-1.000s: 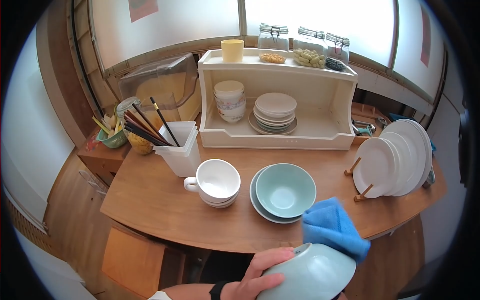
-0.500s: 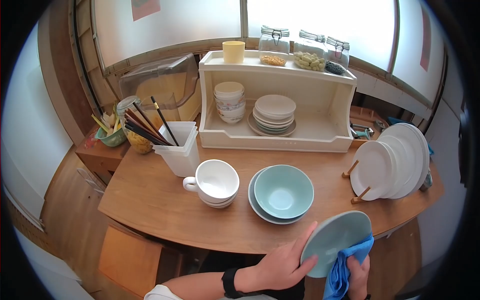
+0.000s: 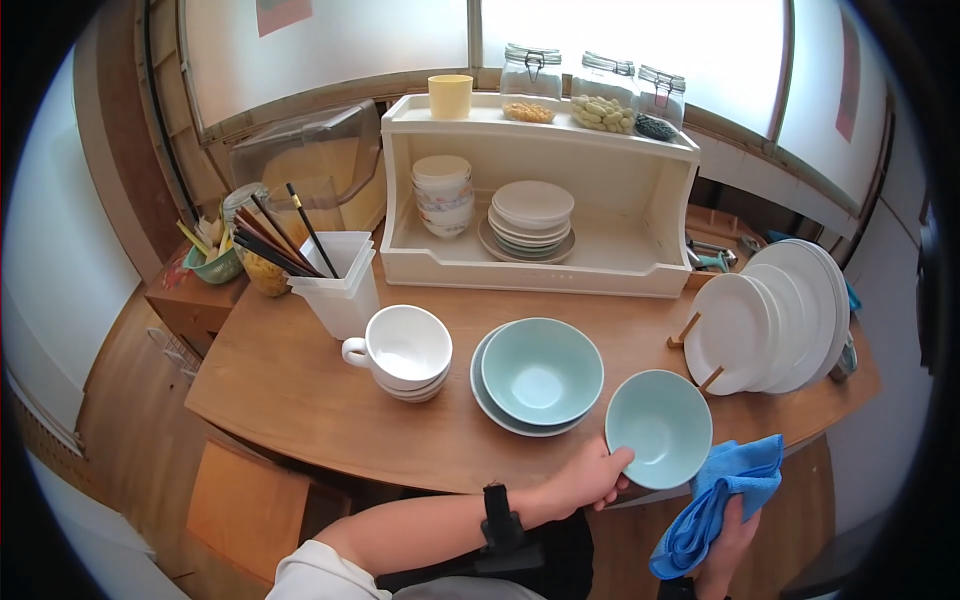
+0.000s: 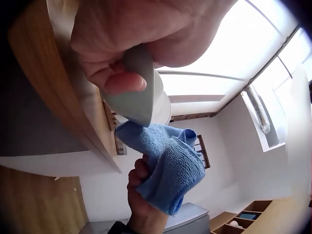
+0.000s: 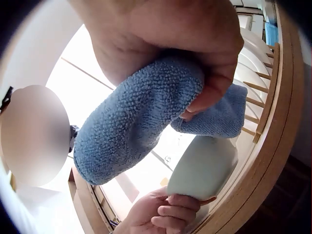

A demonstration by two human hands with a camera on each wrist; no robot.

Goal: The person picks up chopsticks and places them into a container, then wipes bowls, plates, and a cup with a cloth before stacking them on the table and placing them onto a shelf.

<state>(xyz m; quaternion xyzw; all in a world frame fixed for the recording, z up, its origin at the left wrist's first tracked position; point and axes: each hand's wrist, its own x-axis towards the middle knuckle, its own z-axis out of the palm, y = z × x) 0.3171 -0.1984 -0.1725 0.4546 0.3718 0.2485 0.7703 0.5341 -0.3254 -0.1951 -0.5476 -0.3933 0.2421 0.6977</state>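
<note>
Gripping bowl [image 3: 659, 428] rim, left hand [image 3: 590, 475], right hand [image 3: 730, 535] clutching cloth [image 3: 715, 500]

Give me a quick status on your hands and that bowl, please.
Left hand grips bowl rim at table edge. Right hand holds cloth, off the bowl. Stacked bowls close alongside.

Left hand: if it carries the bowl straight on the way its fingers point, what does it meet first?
Probably the plates in the rack. The left hand grips the bowl at its near rim, fingers pointing up-right across the table. Depth is unclear; it might pass in front of them.
</note>
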